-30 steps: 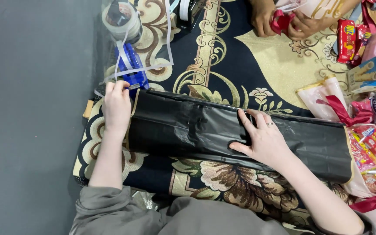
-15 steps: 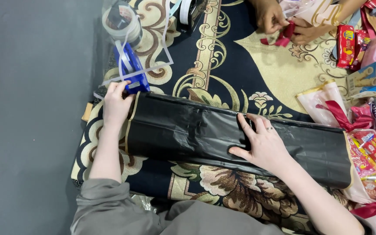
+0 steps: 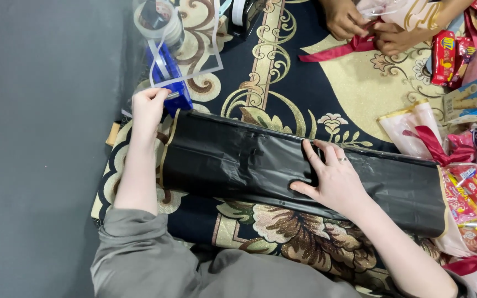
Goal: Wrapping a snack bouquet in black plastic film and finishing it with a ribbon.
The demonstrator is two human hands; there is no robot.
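- Black plastic wrap covers a long package (image 3: pixel 305 171) lying across the patterned carpet (image 3: pixel 282 77); the right hand (image 3: pixel 332 179) lies flat on its middle, fingers spread and pressing, nothing clasped, a ring on one finger.
- At the package's left end, the left hand (image 3: pixel 149 107) pinches a strip of clear tape (image 3: pixel 186 55) between thumb and fingers, just beside the blue tape dispenser (image 3: pixel 171 74), which stands touching the package's upper left corner.
- Compared with half a second ago, the left hand has lifted off the package's corner and now sits a little higher, against the dispenser; the right hand has hardly shifted and the package lies where it did.
- The tape loops up from the dispenser towards a roll (image 3: pixel 158 19) near the top edge.
- Left of the carpet's edge lies grey floor (image 3: pixel 34 149), wide and open beside the left forearm.
- The package's right end touches cellophane snack parcels with red ribbon (image 3: pixel 473 190), leaving little room there.
- Well apart at the top, another person's hands (image 3: pixel 368 27) handle a red ribbon (image 3: pixel 332 52).
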